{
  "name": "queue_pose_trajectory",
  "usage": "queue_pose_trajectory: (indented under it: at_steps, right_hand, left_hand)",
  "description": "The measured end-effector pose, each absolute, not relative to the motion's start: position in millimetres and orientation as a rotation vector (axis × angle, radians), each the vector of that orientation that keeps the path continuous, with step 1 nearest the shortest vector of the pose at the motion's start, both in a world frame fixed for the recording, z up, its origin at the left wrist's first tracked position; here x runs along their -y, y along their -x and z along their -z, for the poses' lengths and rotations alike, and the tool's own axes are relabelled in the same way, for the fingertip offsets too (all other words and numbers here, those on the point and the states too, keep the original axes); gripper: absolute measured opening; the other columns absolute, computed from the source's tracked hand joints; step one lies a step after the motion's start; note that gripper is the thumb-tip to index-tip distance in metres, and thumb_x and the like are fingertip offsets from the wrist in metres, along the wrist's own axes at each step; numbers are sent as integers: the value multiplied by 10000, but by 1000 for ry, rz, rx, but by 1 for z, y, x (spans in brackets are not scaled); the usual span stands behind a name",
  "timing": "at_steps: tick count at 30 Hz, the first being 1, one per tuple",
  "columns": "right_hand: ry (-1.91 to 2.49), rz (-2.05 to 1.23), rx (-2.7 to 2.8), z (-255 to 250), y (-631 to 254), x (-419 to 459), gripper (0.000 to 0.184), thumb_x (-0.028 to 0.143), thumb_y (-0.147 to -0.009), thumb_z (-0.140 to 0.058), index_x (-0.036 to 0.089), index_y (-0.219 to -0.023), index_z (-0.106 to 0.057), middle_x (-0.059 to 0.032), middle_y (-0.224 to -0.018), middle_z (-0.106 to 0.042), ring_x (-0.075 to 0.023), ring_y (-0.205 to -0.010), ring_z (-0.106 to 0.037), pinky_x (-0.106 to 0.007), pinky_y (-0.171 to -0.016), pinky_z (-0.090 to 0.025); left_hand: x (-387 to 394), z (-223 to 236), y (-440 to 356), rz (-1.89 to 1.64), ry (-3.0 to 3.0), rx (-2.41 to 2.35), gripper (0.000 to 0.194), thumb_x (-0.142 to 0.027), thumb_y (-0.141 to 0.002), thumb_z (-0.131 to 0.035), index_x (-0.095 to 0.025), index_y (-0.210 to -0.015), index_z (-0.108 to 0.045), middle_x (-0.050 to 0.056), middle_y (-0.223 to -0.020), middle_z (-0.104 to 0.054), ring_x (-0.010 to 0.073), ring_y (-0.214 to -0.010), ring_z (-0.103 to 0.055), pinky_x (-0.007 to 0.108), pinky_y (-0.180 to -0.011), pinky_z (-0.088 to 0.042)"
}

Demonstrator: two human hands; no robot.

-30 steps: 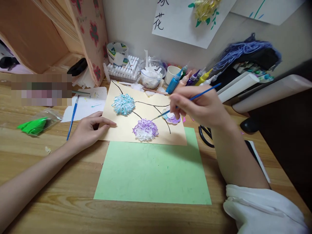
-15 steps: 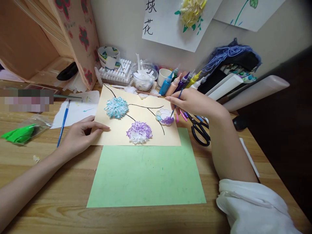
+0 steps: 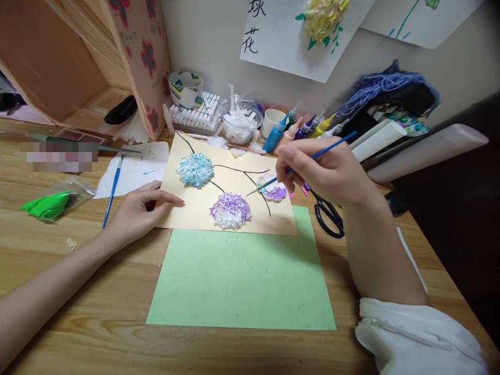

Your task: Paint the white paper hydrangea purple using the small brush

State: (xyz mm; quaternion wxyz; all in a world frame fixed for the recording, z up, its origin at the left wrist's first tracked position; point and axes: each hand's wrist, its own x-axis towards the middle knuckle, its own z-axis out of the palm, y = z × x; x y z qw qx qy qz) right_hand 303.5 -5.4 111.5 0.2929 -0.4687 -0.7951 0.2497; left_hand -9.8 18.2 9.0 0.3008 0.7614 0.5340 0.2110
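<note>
My right hand (image 3: 318, 165) grips a blue paintbrush (image 3: 332, 147), its tip just beside the upper right of a purple-and-white paper flower (image 3: 230, 210). That flower sits on a cream sheet (image 3: 197, 213) with thin black branch lines. Up and to its left is a blue-and-white paper flower (image 3: 195, 170). A small flower-shaped palette (image 3: 272, 186) with purple and bluish paint rests at the sheet's right side, partly behind the brush. My left hand (image 3: 142, 207) lies on the sheet's left edge, index finger and thumb stretched out over it. Underneath is a green sheet (image 3: 242, 281).
Black scissors (image 3: 329, 219) lie right of the sheets. Along the wall stand a tape roll (image 3: 185, 89), markers (image 3: 195, 112), a tub of paper scraps (image 3: 240, 125), a cup (image 3: 272, 122) and paint bottles (image 3: 276, 134). A second brush (image 3: 113, 192) and a green bag (image 3: 50, 204) are left.
My right hand dipped the brush to the palette's purple paint half a second ago, then brought it back left to the purple-and-white flower. My left hand stayed on the sheet's edge.
</note>
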Motion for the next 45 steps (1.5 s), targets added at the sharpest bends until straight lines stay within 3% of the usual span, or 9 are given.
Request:
queue_pose_trajectory:
  at_steps: [5,15,31,39,45]
  right_hand:
    - [1105,-789,2236,-103,-282,12,447,425,-976,-420,177,-638,-575,28,-521,-564,-68,-509,-504,-223,-577,-392]
    - [1123,-782,2280,-95,-278,9,435,397,-981,-417,163,-649,-574,27,-537,-569,-70,-537,-499,-222,-584,-359]
    - [1118,-696,2327,-97,-277,11,415,362,-985,-418,158,-661,-579,26,-547,-564,-68,-542,-488,-227,-591,-340]
    - [1126,-639,2343,-98,-280,11,421,386,-982,-419,170,-655,-572,26,-540,-567,-71,-521,-481,-238,-579,-347]
    - [1349,-485,2152,-119,-302,10,484,484,-968,-398,195,-609,-545,16,-489,-549,-91,-461,-487,-268,-548,-367]
  left_hand:
    - [-20,-8,10,-598,-2011,-1405,273,-308,-817,-541,-182,-880,-775,0,-736,-487,133,-626,-458,258,-603,-361]
    - [-21,-5,11,-592,-1976,-1373,282,-293,-801,-522,-184,-882,-769,52,-927,-613,195,-817,-575,277,-656,-387]
    - [-20,-5,10,-607,-1991,-1381,288,-314,-804,-531,-184,-874,-778,31,-844,-577,156,-703,-522,265,-627,-377]
    - [-20,-7,10,-596,-2007,-1410,269,-299,-812,-539,-190,-873,-777,-4,-734,-480,125,-617,-448,255,-586,-347]
    - [-18,-11,9,-540,-2020,-1414,261,-264,-854,-528,-174,-925,-762,-8,-761,-463,124,-628,-424,264,-609,-352]
